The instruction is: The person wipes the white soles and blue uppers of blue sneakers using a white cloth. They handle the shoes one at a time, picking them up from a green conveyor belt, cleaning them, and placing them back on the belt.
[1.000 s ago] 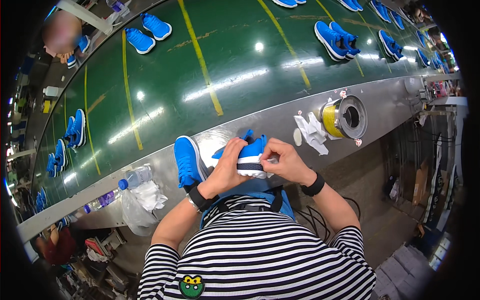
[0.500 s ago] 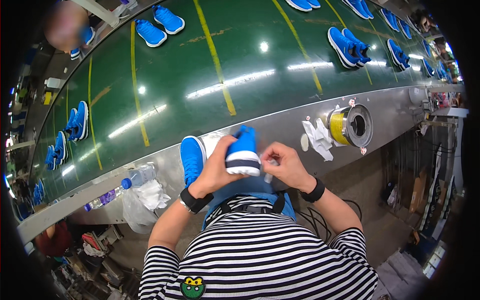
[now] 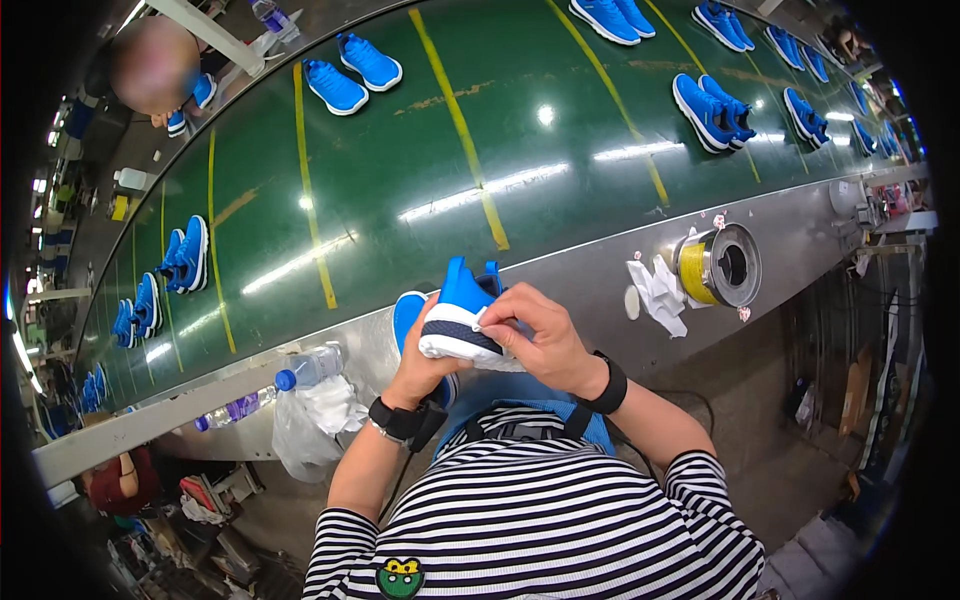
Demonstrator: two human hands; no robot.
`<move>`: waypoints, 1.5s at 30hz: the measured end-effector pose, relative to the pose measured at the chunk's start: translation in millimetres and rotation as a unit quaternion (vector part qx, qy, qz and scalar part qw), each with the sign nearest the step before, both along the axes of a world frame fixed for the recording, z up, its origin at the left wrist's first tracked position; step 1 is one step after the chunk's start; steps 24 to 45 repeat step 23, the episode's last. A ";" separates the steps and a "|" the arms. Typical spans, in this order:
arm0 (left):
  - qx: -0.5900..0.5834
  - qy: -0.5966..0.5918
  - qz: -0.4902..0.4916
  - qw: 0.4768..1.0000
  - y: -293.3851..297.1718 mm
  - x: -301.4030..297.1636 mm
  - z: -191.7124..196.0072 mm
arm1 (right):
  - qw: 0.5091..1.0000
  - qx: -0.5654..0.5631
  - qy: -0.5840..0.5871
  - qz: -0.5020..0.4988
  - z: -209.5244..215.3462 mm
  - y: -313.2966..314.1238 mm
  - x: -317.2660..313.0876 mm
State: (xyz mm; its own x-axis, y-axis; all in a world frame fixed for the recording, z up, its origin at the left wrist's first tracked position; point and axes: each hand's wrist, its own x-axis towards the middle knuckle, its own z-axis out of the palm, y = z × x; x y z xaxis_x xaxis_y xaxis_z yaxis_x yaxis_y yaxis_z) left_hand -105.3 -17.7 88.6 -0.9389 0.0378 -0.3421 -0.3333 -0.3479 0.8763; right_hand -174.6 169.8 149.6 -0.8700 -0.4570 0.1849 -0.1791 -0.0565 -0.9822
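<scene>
A blue sneaker (image 3: 462,300) with a white sole and a dark band round its heel is held up in front of me, heel toward me. My left hand (image 3: 412,365) is closed round one side of it. At the sole's edge my right hand (image 3: 548,345) is in a pinch, fingertips against the dark band. A small whitish bit shows at those fingertips, too small to name. The other blue sneaker (image 3: 403,316) rests on the metal ledge, mostly hidden behind my left hand and the held shoe.
A green conveyor belt (image 3: 390,150) with yellow lines carries several pairs of blue sneakers. Along the metal ledge (image 3: 590,290) lie a yellow tape roll on a metal spool (image 3: 718,265) and crumpled white paper (image 3: 660,295). Bottles (image 3: 310,367) and a plastic bag (image 3: 300,430) are at the left.
The right hand has come in to touch the held sneaker's heel band. That sneaker has tilted and shifted slightly left and down. The whole view has also shifted a little.
</scene>
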 end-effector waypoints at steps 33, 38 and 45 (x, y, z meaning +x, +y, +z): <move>-0.629 0.327 -0.357 0.607 50.6 56.8 -11.9 | 0.970 0.213 -0.115 -0.007 -70.1 56.8 75.5; -0.629 0.327 -0.357 0.607 50.6 56.8 -11.9 | 0.970 0.213 -0.115 -0.007 -70.1 56.8 75.5; -0.629 0.327 -0.357 0.607 50.6 56.8 -11.9 | 0.970 0.213 -0.115 -0.007 -70.1 56.8 75.5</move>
